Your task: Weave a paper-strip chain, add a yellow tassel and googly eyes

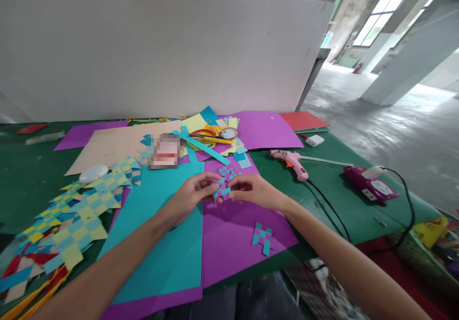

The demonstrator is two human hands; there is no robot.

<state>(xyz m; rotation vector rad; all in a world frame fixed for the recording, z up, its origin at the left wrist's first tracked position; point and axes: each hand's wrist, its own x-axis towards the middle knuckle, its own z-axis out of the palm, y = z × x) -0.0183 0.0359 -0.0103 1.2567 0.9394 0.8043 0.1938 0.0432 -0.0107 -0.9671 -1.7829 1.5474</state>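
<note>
Between my two hands is a small woven paper piece [221,191] in purple and teal checks. My left hand [195,191] pinches its left edge between thumb and fingers. My right hand [251,190] is closed with the fingertips on its right edge. Just behind it lies more purple and teal woven paper [226,171], partly hidden by the hands. Another woven piece [262,237] rests on the purple sheet [233,243] nearer to me, right of centre. Under my left forearm is a large teal sheet [161,262].
Scissors [201,136], paper strips [208,148] and a blurred-out flat object [165,151] lie behind the hands. Yellow and blue woven pieces [93,210] pile up at left. At right are a pink glue gun [292,162] with its cord and a purple power box [369,183]. A white board [161,47] stands behind.
</note>
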